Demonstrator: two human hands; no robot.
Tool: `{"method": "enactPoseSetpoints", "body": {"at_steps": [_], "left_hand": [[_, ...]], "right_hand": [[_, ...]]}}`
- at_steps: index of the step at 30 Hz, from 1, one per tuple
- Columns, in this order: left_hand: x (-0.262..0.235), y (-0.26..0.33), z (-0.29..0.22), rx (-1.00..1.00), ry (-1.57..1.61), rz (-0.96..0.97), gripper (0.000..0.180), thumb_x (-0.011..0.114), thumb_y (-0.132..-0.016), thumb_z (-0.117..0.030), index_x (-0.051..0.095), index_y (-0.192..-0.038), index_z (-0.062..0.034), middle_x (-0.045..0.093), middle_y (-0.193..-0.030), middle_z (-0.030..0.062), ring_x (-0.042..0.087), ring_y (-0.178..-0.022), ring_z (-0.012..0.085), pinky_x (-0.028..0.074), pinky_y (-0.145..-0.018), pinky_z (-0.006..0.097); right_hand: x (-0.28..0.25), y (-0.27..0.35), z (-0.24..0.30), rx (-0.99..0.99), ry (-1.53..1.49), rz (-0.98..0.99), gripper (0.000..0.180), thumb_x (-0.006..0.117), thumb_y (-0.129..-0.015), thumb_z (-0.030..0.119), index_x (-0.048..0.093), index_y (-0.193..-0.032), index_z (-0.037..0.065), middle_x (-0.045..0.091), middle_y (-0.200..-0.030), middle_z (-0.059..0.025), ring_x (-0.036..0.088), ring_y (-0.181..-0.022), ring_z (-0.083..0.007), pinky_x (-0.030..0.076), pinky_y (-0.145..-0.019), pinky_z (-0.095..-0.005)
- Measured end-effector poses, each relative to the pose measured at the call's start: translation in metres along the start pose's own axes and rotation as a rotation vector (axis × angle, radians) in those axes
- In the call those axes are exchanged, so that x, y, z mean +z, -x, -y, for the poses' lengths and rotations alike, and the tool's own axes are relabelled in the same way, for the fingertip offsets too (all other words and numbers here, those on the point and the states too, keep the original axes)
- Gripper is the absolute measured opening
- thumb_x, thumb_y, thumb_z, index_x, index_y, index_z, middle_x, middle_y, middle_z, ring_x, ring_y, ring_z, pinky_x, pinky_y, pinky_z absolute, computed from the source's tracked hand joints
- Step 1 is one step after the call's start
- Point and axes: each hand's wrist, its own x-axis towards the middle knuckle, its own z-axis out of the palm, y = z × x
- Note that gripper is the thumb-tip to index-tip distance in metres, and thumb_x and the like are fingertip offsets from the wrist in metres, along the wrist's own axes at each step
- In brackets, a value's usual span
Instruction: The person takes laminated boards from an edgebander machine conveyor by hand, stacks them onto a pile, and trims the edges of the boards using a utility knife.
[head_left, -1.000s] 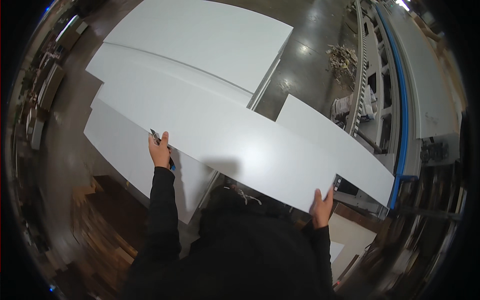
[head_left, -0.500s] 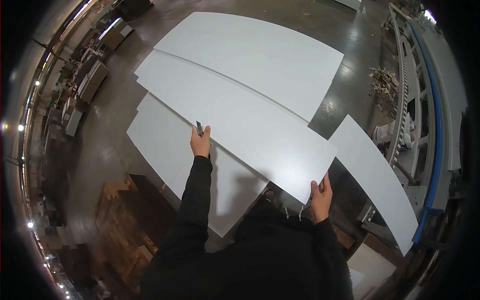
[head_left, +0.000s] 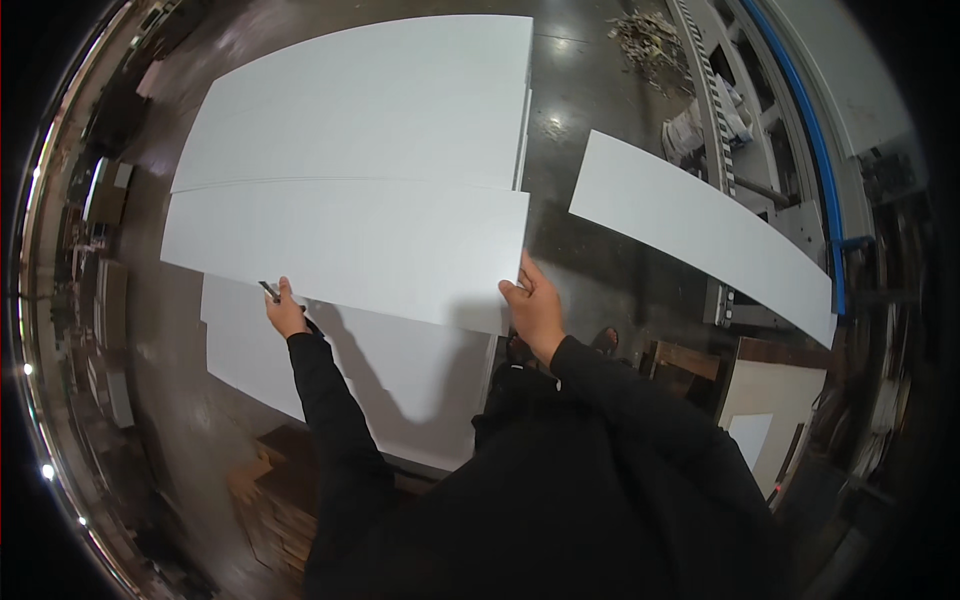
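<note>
A long white panel [head_left: 350, 230] lies across the work area, its far edge nearly flush along a wide white board [head_left: 370, 100]. My left hand [head_left: 287, 310] is closed at the panel's near edge, thumb on top, and also holds a slim dark utility knife [head_left: 269, 291]. My right hand [head_left: 537, 305] grips the panel's right end near its corner, with the thumb above and the fingers at the side edge. Below the near edge lies another white board [head_left: 400, 365], partly covered and shadowed by my arms.
To the right, a narrow white panel [head_left: 690, 220] reaches toward a machine frame with a blue rail [head_left: 800, 80]. Scraps [head_left: 648, 42] lie on the floor beyond. Brown boards [head_left: 275, 500] are stacked at the lower left, and a pale board [head_left: 775, 400] stands at lower right.
The view has swung to the right. The held panel, slanted across the wide board before, now lies almost parallel to it, its far edge close against it. Both hands keep their grip.
</note>
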Motion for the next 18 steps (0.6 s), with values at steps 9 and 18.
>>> {"method": "enactPoseSetpoints", "body": {"at_steps": [9, 18], "left_hand": [[-0.007, -0.017, -0.002, -0.011, -0.209, -0.026, 0.044, 0.067, -0.095, -0.038, 0.061, -0.111, 0.0030, 0.064, -0.086, 0.0094, 0.058, -0.061, 0.0168, 0.047, -0.049, 0.031], [-0.004, -0.023, -0.013, 0.006, -0.439, -0.057, 0.057, 0.062, -0.093, -0.051, 0.063, -0.097, 0.0063, 0.064, -0.081, 0.0134, 0.061, -0.057, 0.0234, 0.051, -0.051, 0.034]], "right_hand": [[0.011, -0.002, 0.003, 0.023, 0.142, -0.075, 0.063, 0.059, -0.097, 0.007, 0.031, -0.153, -0.006, 0.064, -0.133, -0.0213, 0.065, -0.117, -0.0203, 0.049, -0.097, -0.0289], [0.012, -0.012, 0.018, 0.086, 0.348, -0.125, 0.053, 0.065, -0.091, 0.018, 0.056, -0.139, 0.000, 0.073, -0.110, -0.0208, 0.071, -0.103, -0.0290, 0.053, -0.089, -0.0353]]}}
